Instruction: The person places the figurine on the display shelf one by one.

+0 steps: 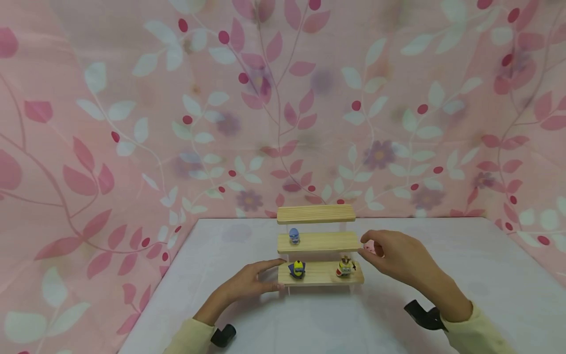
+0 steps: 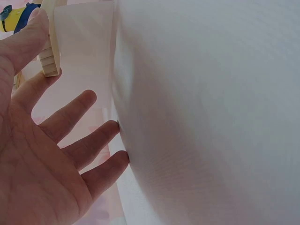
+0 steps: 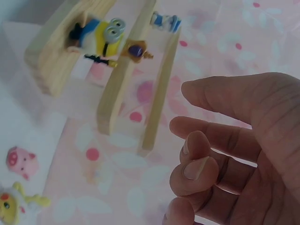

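A three-tier wooden shelf with clear supports stands on the table. My left hand pinches the left end of its bottom board between thumb and index finger; the other fingers spread below in the left wrist view. On that board stand a blue-caped minion figure at left and a crowned minion figure at right. A small blue figure stands on the middle board's left. My right hand is by the middle board's right end, thumb and index finger apart, holding nothing in the right wrist view.
A pink pig figure and a yellow figure in white sit on the table right of the shelf, mostly hidden behind my right hand in the head view. A pink floral cloth hangs behind the white table.
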